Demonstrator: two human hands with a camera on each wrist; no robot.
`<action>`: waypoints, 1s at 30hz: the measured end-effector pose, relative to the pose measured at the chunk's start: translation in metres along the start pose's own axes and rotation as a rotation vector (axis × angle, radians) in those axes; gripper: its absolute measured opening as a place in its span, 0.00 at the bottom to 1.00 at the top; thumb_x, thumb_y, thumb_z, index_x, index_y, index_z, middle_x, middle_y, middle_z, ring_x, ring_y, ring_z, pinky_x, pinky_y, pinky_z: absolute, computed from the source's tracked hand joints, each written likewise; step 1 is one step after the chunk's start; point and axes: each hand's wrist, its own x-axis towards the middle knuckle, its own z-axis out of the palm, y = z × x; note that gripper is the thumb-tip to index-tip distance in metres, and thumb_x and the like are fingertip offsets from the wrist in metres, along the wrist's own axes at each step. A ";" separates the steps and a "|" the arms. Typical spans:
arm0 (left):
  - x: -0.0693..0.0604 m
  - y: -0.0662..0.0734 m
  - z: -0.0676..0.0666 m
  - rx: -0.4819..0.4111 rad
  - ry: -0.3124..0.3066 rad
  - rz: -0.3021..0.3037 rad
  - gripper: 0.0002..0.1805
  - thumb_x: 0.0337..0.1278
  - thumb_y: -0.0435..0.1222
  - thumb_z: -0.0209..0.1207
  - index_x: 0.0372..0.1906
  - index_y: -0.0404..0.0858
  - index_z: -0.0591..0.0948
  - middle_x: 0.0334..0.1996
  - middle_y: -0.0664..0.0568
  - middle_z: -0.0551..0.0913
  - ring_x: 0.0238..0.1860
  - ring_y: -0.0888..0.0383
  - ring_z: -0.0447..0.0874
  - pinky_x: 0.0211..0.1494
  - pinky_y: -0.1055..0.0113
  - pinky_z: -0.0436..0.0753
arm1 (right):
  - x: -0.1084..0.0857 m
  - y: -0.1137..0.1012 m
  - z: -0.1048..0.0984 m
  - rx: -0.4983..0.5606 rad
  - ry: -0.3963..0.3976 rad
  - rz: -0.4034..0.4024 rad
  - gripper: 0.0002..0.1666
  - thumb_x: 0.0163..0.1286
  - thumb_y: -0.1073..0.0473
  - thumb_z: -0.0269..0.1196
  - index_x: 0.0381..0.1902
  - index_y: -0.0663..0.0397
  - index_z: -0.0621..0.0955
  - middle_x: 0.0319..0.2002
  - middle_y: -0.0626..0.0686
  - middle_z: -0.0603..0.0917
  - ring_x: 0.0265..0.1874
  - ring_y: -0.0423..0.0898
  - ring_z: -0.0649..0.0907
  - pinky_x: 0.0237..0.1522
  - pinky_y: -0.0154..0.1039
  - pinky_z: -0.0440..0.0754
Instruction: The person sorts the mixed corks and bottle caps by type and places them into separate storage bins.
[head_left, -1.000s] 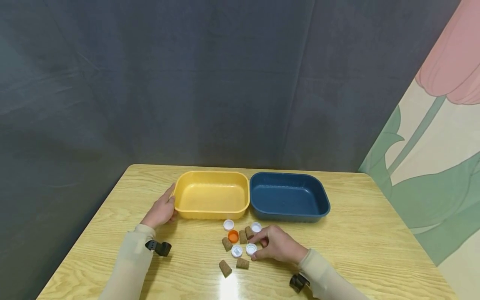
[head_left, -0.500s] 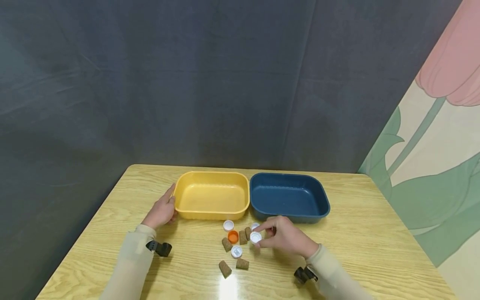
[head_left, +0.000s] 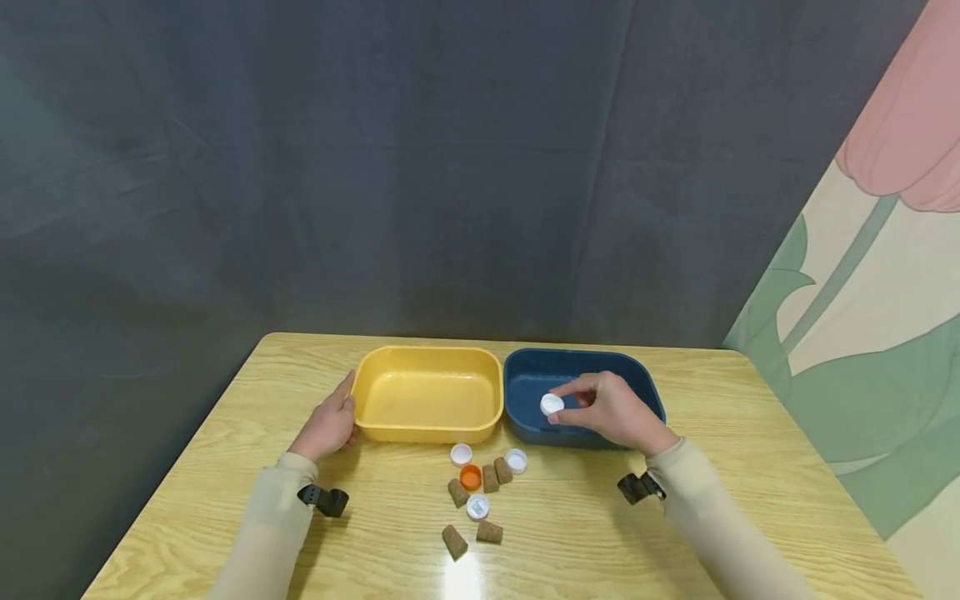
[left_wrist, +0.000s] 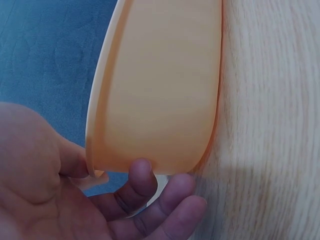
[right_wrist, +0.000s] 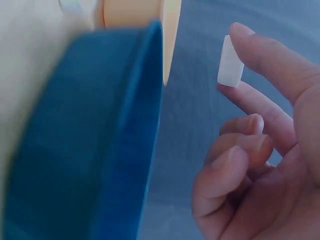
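My right hand pinches a white bottle cap between thumb and index finger, above the front part of the blue plastic bin. In the right wrist view the cap shows edge-on, while the other fingers are curled and hold nothing. At the left end of the yellow plastic bin, my left hand holds the rim; in the left wrist view its fingers curl against the outer end wall. On the table in front lie white caps, an orange cap and several corks.
Both bins stand side by side along the back of the wooden table. A dark curtain hangs behind it, and a wall with a painted flower rises at the right.
My right hand has lifted the white cap from among the corks and carried it away and to the right, over the blue bin. The left hand keeps its place on the yellow bin.
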 end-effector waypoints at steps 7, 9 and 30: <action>-0.003 0.001 -0.001 0.001 0.003 0.004 0.31 0.81 0.39 0.30 0.82 0.43 0.42 0.29 0.40 0.76 0.27 0.50 0.77 0.32 0.60 0.79 | 0.020 0.017 -0.023 -0.033 0.014 0.062 0.19 0.60 0.47 0.74 0.46 0.47 0.89 0.16 0.45 0.66 0.16 0.41 0.62 0.22 0.35 0.62; -0.004 0.001 -0.002 -0.001 0.005 0.002 0.31 0.81 0.39 0.30 0.82 0.42 0.42 0.29 0.40 0.76 0.28 0.50 0.77 0.33 0.59 0.79 | 0.026 0.023 -0.026 -0.037 0.005 0.067 0.19 0.60 0.48 0.74 0.46 0.50 0.89 0.15 0.45 0.65 0.15 0.41 0.62 0.21 0.35 0.62; -0.004 0.003 0.001 0.017 0.000 -0.018 0.31 0.81 0.39 0.30 0.82 0.43 0.42 0.29 0.41 0.75 0.28 0.50 0.78 0.33 0.59 0.80 | 0.073 0.064 -0.032 -0.124 -0.176 0.269 0.21 0.63 0.54 0.73 0.50 0.61 0.87 0.45 0.60 0.85 0.32 0.48 0.77 0.30 0.39 0.76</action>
